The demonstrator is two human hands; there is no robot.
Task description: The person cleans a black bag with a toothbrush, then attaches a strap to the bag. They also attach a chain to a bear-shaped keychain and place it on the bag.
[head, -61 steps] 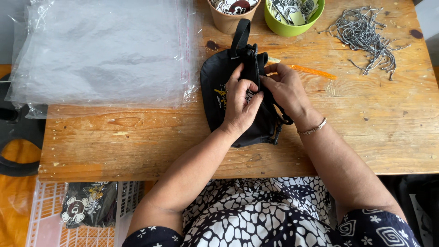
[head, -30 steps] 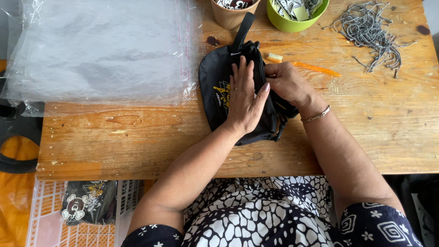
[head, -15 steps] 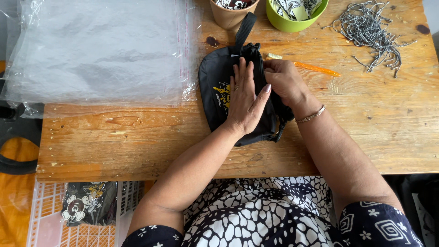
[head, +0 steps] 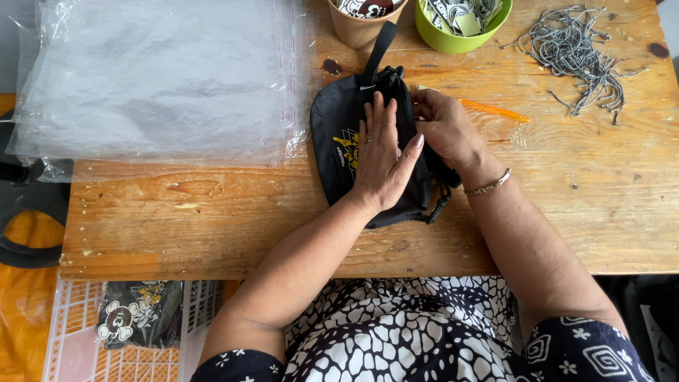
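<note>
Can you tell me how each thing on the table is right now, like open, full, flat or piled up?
Black fabric pouch: lying flat, strap bunched on top.
Left hand: open, pressing flat on the pouch.
Right hand: fingers curled on the pouch's strap.
Clear plastic bags: stacked flat.
Green round bowl: filled with paper tags.
Brown paper cup: upright, filled.
Grey bead chains: loose pile.
Orange stick: lying flat.

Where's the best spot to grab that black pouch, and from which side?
Probably the strap that sticks out of the top of the black pouch toward the paper cup. It lies free, while the left hand lies flat on the body and the right hand works its right edge. Come from the far side.
</note>
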